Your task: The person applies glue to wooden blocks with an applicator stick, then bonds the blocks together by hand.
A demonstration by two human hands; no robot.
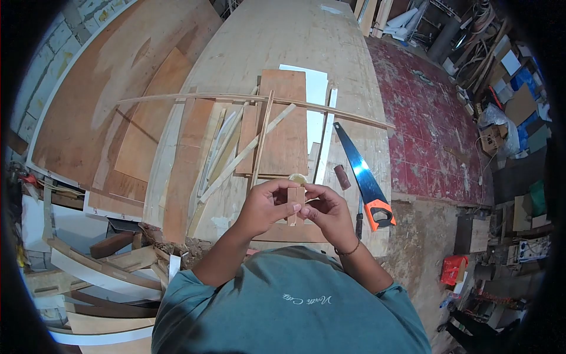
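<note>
Pale plywood bench [348, 76]; both hands [266, 205] [328, 211] pinch a small flat wood block [295, 200].

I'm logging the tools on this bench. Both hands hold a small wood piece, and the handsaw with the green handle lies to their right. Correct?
Not quite. In the head view the handsaw has an orange handle, not green. The rest stands: the left hand and right hand hold the small wood piece, with the saw to their right.
</note>
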